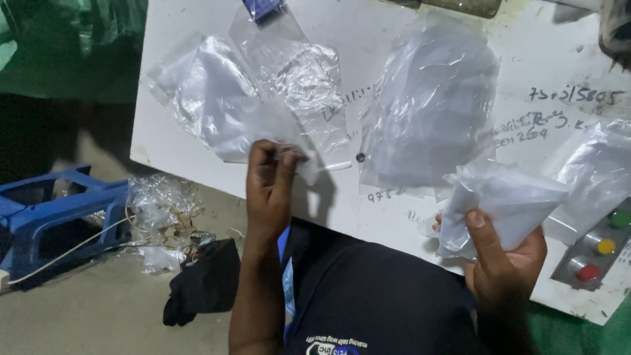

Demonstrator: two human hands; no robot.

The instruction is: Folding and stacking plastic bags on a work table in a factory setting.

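White tabletop [197, 144], scribbled with notes, carries clear plastic bags. Left hand [269, 177] pinches the lower edge of one clear bag [217, 105], which stretches up-left away from it. Right hand [506, 260] clasps a folded bag bundle [499, 200], lower right.

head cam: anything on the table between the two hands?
Mostly bare white table with handwriting between left hand and right hand; the large clear bag's lower edge hangs just above, head view.

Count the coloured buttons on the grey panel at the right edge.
3, in a diagonal row on the grey panel: green button uppermost, yellow button in the middle, red button lowest. Plastic may hide more.
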